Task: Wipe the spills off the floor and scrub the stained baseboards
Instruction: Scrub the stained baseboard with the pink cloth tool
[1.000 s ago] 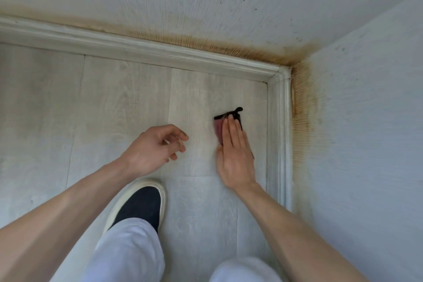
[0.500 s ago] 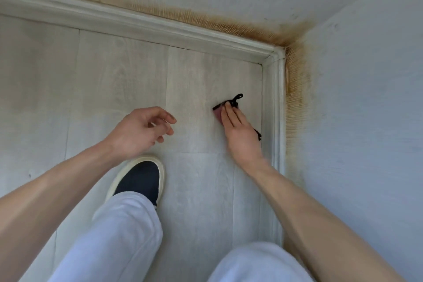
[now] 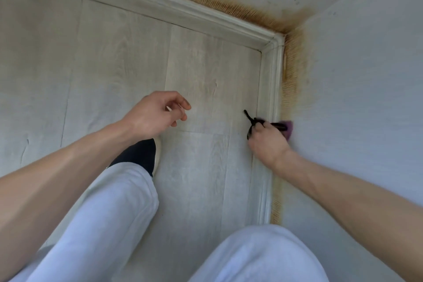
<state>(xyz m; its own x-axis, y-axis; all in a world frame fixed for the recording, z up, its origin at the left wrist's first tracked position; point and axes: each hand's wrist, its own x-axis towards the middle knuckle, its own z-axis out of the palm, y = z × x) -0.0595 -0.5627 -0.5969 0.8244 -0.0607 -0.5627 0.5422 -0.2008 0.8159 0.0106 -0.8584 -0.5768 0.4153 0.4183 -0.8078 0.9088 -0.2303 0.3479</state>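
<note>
fingers of the right hand (image 3: pixel 266 144) gripped a purple cloth (image 3: pixel 288 126) against the stained baseboard (image 3: pixel 271 89); left hand (image 3: pixel 155 111) hung loose; firm strokes along the trim would suit.

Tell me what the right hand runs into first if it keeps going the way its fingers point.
The right hand, gripping a purple pad with a black strap, points at the right-hand baseboard. The pad looks already at or over it, so baseboard first, then the stained wall; depth is unclear.

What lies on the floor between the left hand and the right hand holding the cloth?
Head view: only bare floorboards lie between the left hand and the right hand gripping the cloth.
</note>
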